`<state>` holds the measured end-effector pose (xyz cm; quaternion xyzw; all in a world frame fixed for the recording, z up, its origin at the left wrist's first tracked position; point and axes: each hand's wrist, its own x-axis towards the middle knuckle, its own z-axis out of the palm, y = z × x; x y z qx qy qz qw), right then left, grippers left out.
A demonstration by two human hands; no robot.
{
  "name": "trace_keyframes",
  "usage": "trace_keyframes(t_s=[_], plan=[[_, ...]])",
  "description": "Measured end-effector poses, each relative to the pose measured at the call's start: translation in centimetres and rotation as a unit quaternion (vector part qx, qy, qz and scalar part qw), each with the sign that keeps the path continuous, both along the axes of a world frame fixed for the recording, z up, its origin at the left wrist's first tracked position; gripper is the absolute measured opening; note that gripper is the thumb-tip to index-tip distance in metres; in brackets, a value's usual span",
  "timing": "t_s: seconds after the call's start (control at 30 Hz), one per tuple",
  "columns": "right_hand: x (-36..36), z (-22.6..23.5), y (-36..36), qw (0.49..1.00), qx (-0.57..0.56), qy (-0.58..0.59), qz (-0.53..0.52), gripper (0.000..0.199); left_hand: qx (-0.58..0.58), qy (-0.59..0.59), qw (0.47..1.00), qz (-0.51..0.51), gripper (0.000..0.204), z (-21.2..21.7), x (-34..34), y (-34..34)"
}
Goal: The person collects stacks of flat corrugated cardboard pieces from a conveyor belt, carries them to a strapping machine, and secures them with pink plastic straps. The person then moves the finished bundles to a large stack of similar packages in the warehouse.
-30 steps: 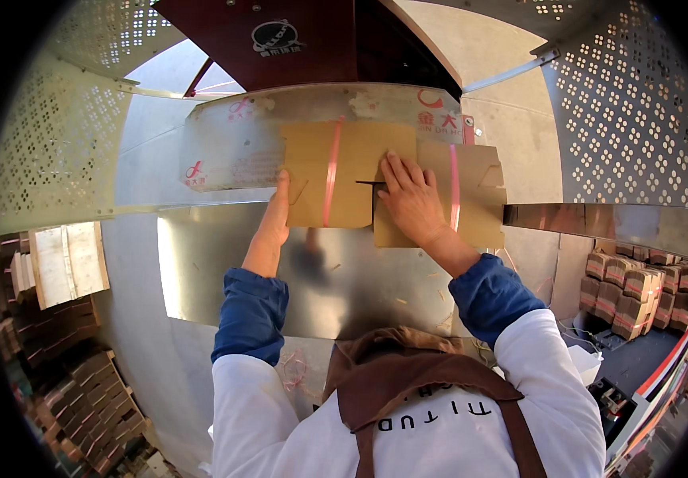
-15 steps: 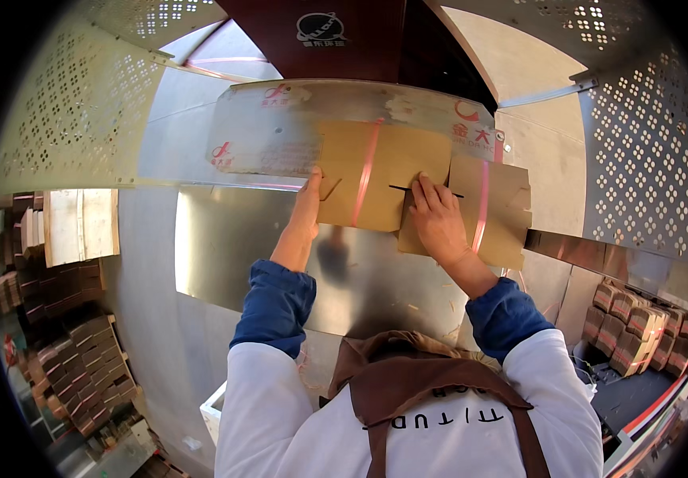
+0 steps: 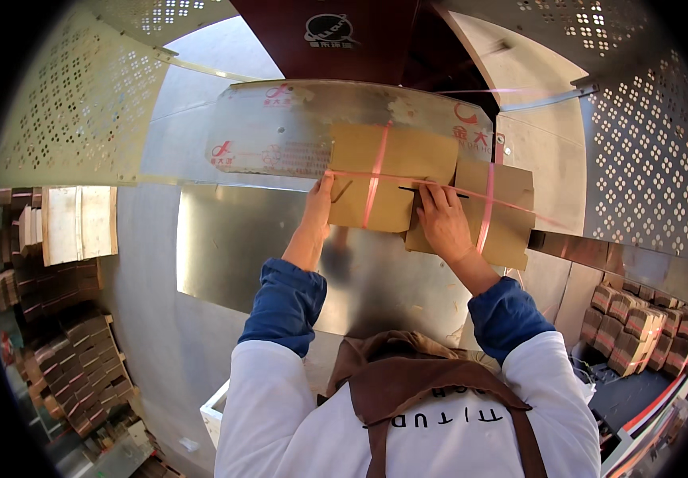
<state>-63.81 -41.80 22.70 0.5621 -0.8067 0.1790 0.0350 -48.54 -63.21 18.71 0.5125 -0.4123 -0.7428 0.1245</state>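
Observation:
Flat brown cardboard blanks, seemingly a stack, lie across the metal worktop in front of me. A pink strap crosses the left part from front to back, and another pink strap crosses the right part. A third, lengthwise pink strap runs over the top. My left hand grips the cardboard's left edge, thumb on top and the other fingers mostly hidden. Fingers bent and close together, my right hand presses on the middle of the cardboard beside a dark slot.
A metal plate with red print lies behind the cardboard. Perforated panels flank the worktop, and a dark red machine housing stands behind. Cardboard stacks sit at the left; strapped bundles stand at the lower right.
A lengthwise pink strap now lies over the cardboard, where only the crosswise straps showed before. The cardboard and both hands have shifted slightly to the right.

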Motion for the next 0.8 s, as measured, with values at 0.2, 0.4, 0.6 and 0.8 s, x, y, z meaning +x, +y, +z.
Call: trace_keyframes(t_s=[0.2, 0.4, 0.6, 0.8], plan=[[0.0, 0.3, -0.3, 0.998, 0.008, 0.058, 0.010, 0.050, 0.001, 0.029, 1.000, 0.009, 0.053, 0.1, -0.2, 0.0], [-0.1, 0.4, -0.2, 1.000, -0.012, 0.001, 0.014, 0.049, -0.018, 0.030, 0.999, 0.012, 0.054, -1.3, 0.2, -0.3], [-0.2, 0.2, 0.2, 0.999, -0.005, 0.027, 0.022, 0.051, -0.002, 0.002, 1.000, 0.031, 0.059, 0.4, -0.4, 0.6], [-0.2, -0.1, 0.3, 1.000, 0.008, 0.023, 0.013, 0.052, -0.024, -0.024, 0.999, 0.016, 0.052, -1.6, -0.1, -0.3]])
